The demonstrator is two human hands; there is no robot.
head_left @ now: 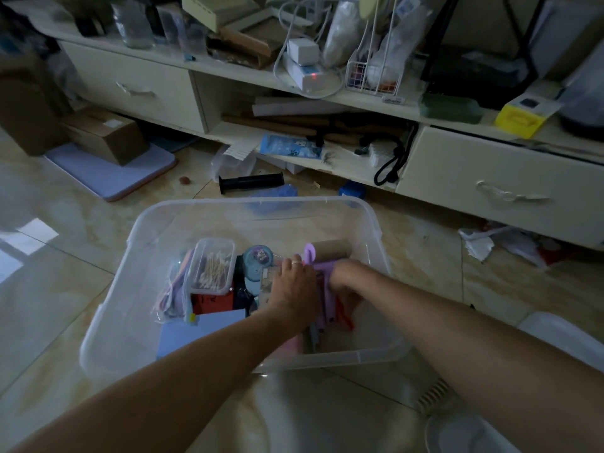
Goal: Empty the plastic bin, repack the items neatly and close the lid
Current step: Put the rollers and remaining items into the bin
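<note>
On the tiled floor (65,204), in front of a cream cabinet (483,171), a clear plastic bin (137,243) is seen w/ no lid on it; both hands are reached down into it. The left hand (291,286) is laid palm-down over the items near the bin's middle, fingers bent a little over a small clear object; a ring is worn on one finger, but whether anything is actually gripped can't be told. The right hand (346,279) is placed just beside it, fingers curled down into a purple item (322,289), which appears to be held, though the fingertips are hidden. A cardboard roll (330,250) is lying just behind the hands, touching the purple item. In the bin's left part a small clear box of cotton swabs (212,266) is set on top of other things, w/ a round blue tape dispenser (260,258) just right of it, a red-and-black packet (214,302) below it and a pale blue sheet (196,331) nearer the front wall. Thin pastel packets (173,295) are stood along the left of the swab box. On the floor beyond the bin, a black tube (251,183) and a blue mat (111,171) w/ a cardboard box (104,135) on it are seen. A white plastic piece (555,335), possibly the lid, is partly visible at the right, behind the right forearm.
</note>
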